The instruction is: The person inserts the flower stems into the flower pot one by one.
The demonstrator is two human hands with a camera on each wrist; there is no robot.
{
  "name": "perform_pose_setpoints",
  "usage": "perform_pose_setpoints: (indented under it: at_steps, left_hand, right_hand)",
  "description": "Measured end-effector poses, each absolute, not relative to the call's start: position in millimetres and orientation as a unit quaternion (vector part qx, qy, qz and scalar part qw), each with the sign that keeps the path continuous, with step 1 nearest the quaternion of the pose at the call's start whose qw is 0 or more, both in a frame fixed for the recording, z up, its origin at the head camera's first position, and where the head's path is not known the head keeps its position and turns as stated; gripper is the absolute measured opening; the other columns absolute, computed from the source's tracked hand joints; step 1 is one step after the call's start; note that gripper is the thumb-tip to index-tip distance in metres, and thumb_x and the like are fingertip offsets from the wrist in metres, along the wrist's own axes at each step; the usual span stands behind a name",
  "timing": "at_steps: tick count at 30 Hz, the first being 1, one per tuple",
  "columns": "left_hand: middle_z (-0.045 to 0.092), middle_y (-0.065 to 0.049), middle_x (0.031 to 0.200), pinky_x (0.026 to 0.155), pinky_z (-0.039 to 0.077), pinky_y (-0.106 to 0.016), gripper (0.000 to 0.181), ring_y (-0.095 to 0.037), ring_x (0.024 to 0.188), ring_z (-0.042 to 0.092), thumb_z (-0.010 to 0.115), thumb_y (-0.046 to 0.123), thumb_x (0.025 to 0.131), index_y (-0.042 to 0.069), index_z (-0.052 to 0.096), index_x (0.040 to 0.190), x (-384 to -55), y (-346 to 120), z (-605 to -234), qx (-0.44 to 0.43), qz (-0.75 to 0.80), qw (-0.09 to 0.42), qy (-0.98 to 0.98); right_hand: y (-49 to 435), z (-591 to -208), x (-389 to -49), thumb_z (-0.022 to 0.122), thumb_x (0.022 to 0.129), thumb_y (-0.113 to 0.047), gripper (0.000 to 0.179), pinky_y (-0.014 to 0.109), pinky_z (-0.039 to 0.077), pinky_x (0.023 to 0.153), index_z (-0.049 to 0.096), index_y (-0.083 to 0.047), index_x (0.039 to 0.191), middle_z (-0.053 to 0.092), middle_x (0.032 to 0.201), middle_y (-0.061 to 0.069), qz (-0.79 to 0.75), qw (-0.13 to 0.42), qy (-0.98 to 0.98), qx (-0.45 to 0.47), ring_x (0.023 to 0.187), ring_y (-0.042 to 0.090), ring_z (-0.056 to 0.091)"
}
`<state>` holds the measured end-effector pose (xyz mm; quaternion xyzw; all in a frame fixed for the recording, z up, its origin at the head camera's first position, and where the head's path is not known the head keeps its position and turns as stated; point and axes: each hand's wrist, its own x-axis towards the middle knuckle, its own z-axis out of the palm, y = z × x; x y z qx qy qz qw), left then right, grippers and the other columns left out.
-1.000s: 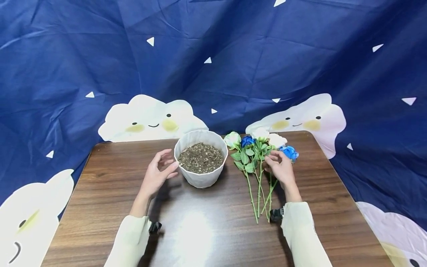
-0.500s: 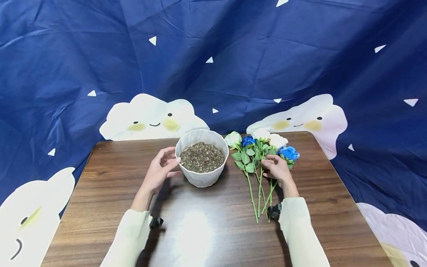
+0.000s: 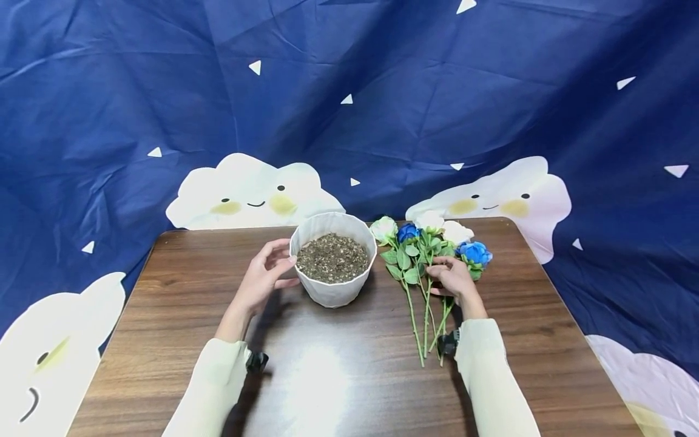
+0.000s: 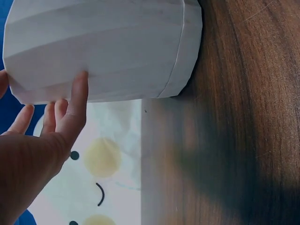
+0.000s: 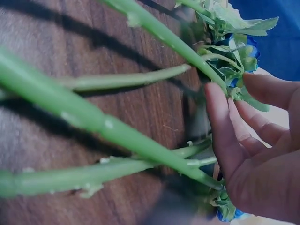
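Observation:
A white faceted flowerpot filled with soil stands at the back of the table. My left hand rests its fingertips on the pot's left side, thumb near the rim; in the left wrist view one fingertip presses the wall. To the right lie several long-stemmed roses, white and blue, heads toward the back edge. My right hand is among their stems, thumb and fingers closed about one green stem below its leaves. Its flower head is hidden in the right wrist view.
The brown wooden table extends toward the front, with bare stem ends pointing that way. Behind the table's back edge hangs a blue cloth printed with white smiling clouds.
My right hand has come down and left from beside the blue rose to the stems, uncovering that rose. My left hand has closed the small gap to the pot's side.

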<state>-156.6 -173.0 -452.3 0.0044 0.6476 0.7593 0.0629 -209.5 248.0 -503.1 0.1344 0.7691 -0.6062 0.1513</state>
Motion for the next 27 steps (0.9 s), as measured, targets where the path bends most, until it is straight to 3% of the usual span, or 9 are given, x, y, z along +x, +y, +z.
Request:
perform_pose_setpoints:
  at_steps: [8,17,27]
  left_hand:
    - [0.047,-0.026,0.133,0.092,0.057,-0.061,0.051,-0.024,0.106,0.058,0.063,0.007,0.099,0.002,0.044,0.146,-157.2,-173.2,-453.6,0.005,0.759,0.065,0.647]
    - [0.046,-0.025,0.131,0.091,0.057,-0.061,0.05,-0.025,0.106,0.059,0.063,0.005,0.099,0.001,0.044,0.145,-157.7,-172.7,-451.9,0.007,0.764,0.067,0.642]
    - [0.047,-0.022,0.129,0.091,0.057,-0.06,0.05,-0.025,0.107,0.058,0.062,0.004,0.099,0.001,0.044,0.146,-157.3,-172.6,-450.2,0.004,0.763,0.067,0.643]
  right_hand:
    - [248.1,-508.1,-212.1,0.059,0.097,0.0,0.053,0.031,0.065,0.07,0.041,0.006,0.147,0.06,0.124,0.021,-0.603,0.146,0.773,0.131,0.099,0.02,0.062]
    - [251.6,-500.5,-211.3,0.054,0.099,0.0,0.052,0.031,0.065,0.073,0.038,0.005,0.149,0.055,0.125,0.022,-0.612,0.155,0.765,0.131,0.095,0.015,0.06]
    - [250.3,-492.0,-210.0,0.056,0.102,-0.004,0.053,0.03,0.065,0.077,0.036,0.0,0.151,0.048,0.143,0.027,-0.675,0.122,0.715,0.138,0.096,0.014,0.065]
